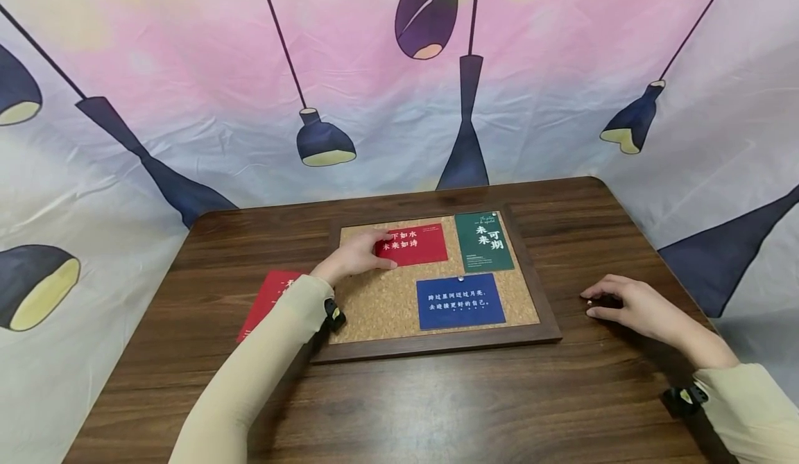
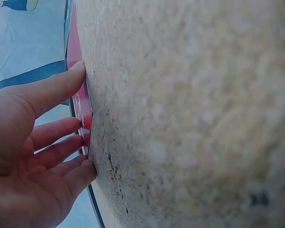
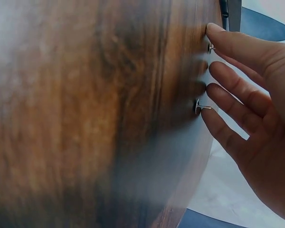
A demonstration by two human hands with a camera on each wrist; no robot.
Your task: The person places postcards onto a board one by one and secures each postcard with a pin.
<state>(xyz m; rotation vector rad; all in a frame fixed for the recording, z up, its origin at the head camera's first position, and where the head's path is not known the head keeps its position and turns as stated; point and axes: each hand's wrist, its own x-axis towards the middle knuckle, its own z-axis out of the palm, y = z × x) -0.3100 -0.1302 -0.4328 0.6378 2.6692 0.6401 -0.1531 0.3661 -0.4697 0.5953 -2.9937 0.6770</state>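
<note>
My left hand (image 1: 357, 254) rests on the left end of a red card (image 1: 421, 245) lying on a framed cork board (image 1: 381, 304). Thumb and fingertips touch the card (image 2: 76, 47) in the left wrist view, with the fingers spread and fairly straight. At the right, my right hand (image 1: 637, 306) is low over the tabletop, thumb and fingers apart. A small thumbtack (image 1: 589, 302) shows between its thumb and index finger. In the right wrist view, one thumbtack (image 3: 210, 47) is beside the thumb tip, and a second tack (image 3: 198, 107) stands near another fingertip.
A green card (image 1: 485, 252) and a blue card (image 1: 460, 304) are on the board, each with a tack at its upper edge. Another red card (image 1: 265, 304) lies on the wooden table (image 1: 437, 408), partly hidden by the left sleeve. Printed fabric (image 1: 374, 69) hangs behind.
</note>
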